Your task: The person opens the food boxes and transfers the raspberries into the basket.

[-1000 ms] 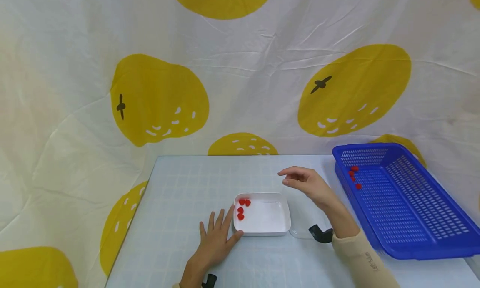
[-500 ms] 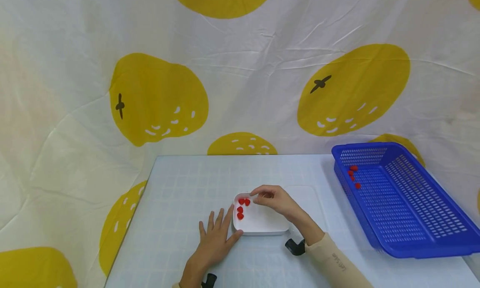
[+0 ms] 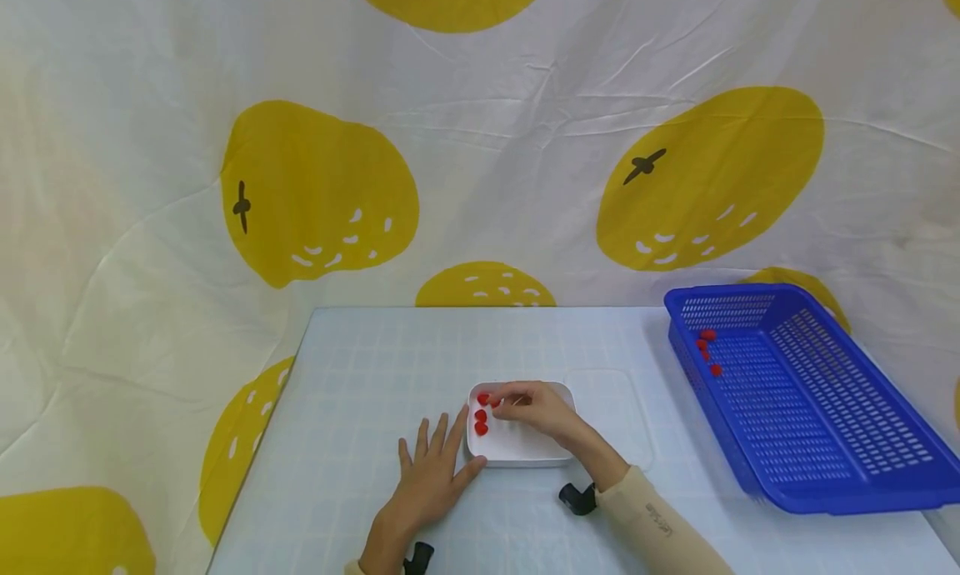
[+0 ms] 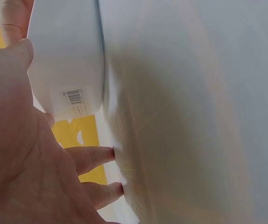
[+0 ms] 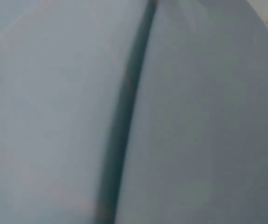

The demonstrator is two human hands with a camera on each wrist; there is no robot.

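Note:
A shallow white box stands on the table, with several small red heart-shaped pieces inside along its left end. My right hand reaches over the box, thumb and index finger closing around the rear piece nearest the middle; the fingers partly cover it. Fingers spread, my left hand lies at the box's left side, thumb and index finger against its wall. In the left wrist view that hand is beside the box wall with its barcode label. Only blurred pale surfaces show in the right wrist view.
A blue slotted basket stands at the right, several red pieces near its left wall. A clear lid lies flat just right of the box. A white curtain with yellow fruit prints hangs behind the table.
My right hand has moved left and down from beside the basket into the box, its fingertips now at a red piece. The left hand has kept its place.

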